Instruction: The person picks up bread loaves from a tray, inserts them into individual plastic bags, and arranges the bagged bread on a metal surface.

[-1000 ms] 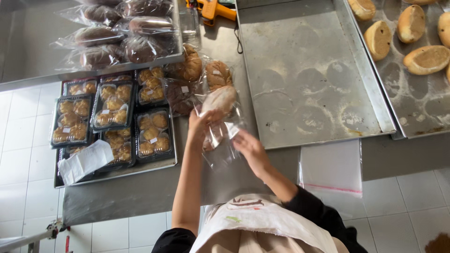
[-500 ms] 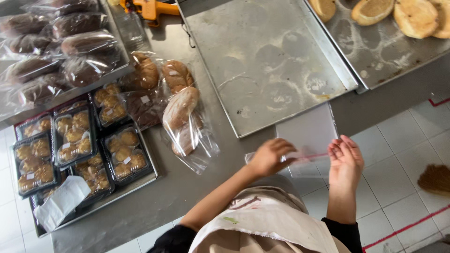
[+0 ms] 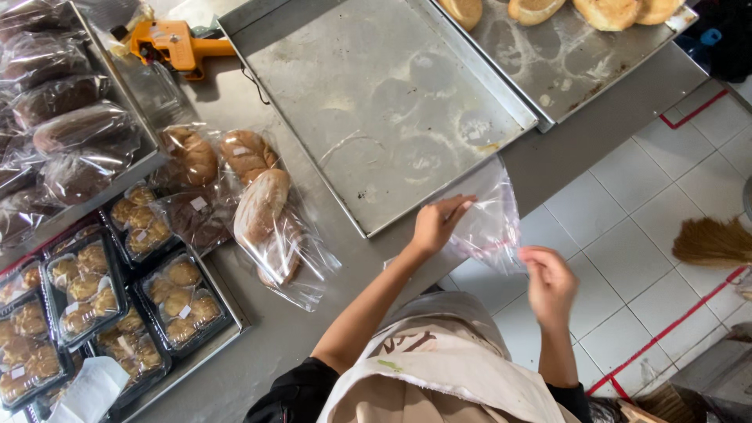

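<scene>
I have an empty clear plastic bag (image 3: 492, 222) pinched between left fingers (image 3: 457, 208) and right fingers (image 3: 531, 255), still unfilled; just left of them lie bagged brown loaves (image 3: 262, 205) on the steel surface (image 3: 258, 345).

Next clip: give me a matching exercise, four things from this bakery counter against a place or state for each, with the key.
Things:
1. clear plastic bag
2. orange label gun
3. bare metal tray
4. straw broom

Places or states:
A. on the tiled floor
B. held between left hand and right hand
C. at the far edge of the counter
D. centre of the counter, marked with round stains

Pairs: 1-B, 2-C, 3-D, 4-A
</scene>
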